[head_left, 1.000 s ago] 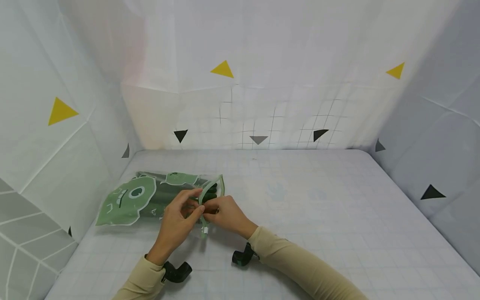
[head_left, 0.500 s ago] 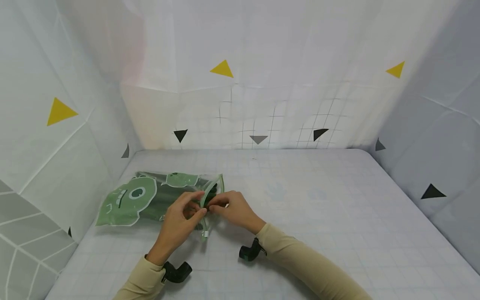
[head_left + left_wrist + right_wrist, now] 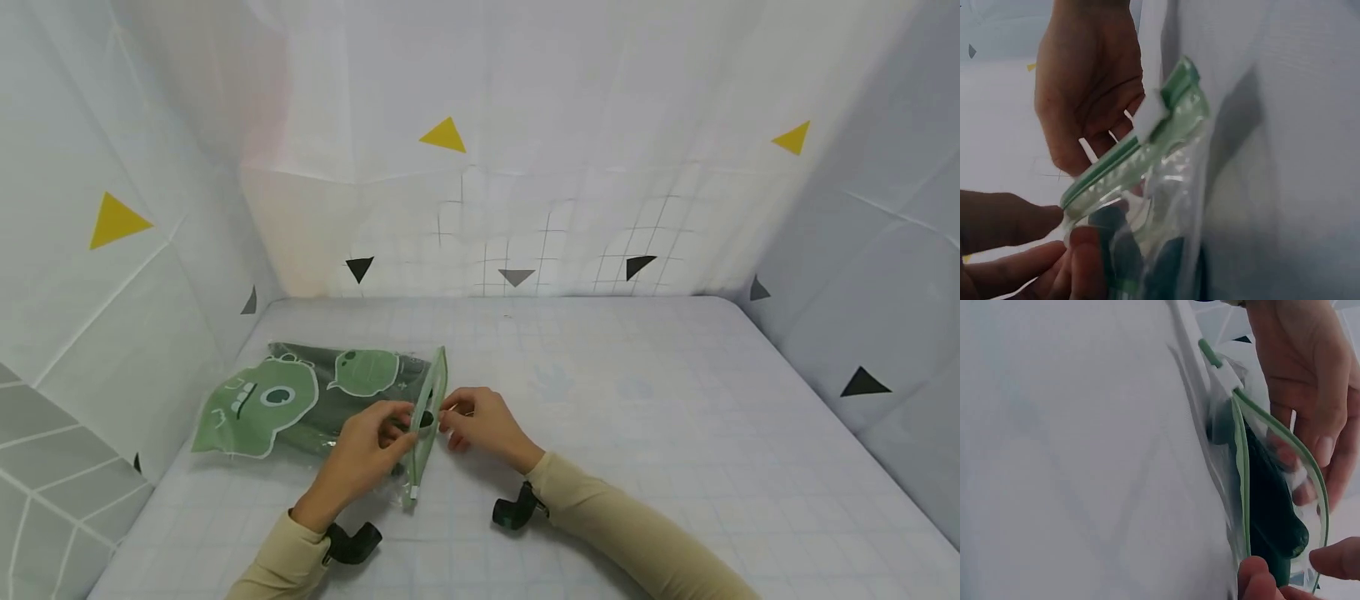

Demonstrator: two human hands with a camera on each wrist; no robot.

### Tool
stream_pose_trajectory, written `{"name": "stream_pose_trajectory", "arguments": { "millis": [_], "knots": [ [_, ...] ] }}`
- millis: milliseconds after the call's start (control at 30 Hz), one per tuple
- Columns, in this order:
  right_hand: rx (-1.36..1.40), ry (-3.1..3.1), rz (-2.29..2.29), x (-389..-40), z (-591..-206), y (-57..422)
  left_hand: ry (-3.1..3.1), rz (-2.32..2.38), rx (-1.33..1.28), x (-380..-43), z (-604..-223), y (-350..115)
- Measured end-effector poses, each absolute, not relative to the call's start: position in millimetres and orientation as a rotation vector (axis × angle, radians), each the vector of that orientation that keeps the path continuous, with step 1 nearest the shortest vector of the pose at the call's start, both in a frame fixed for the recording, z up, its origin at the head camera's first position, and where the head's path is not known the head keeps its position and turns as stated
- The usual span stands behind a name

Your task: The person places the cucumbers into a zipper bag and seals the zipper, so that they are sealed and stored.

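A clear zip bag with green cartoon prints lies on the left of the table. Its slider mouth points right and its two green-edged lips stand apart. Inside are dark green cucumber-like vegetables, partly hidden by the print. My left hand pinches the bag's upper lip from the left; the left wrist view shows thumb and fingers at the green strip. From the other side, my right hand holds the mouth edge, thumb by one lip and fingers by the other. The white slider sits at the mouth's near end.
The table has a pale gridded cover. White sheets with yellow and black triangles hang behind and on both sides. A black wrist mount sits under the left wrist, and another black mount under the right.
My right hand has drawn back rightward from inside the bag's mouth to its edge. The mouth has come closer to flat and the vegetable ends show less. My left hand has shifted slightly right.
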State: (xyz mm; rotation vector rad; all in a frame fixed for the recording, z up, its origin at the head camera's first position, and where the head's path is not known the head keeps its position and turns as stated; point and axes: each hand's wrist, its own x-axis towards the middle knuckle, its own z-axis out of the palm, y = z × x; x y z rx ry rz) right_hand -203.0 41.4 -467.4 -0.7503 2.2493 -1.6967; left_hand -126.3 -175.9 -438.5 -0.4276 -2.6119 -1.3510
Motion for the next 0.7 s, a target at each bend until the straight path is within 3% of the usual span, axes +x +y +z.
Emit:
{"name": "stream_pose_trajectory", "arguments": {
  "millis": [233, 700],
  "knots": [
    [-0.829, 2.232, -1.719, -202, -473, 33, -2.641, -1.335, -0.550, -128, -444, -175],
    [-0.624, 1.916, -1.892, -202, -477, 35, -2.751, -1.253, -0.682, -125, -440, -177]
  ]
}}
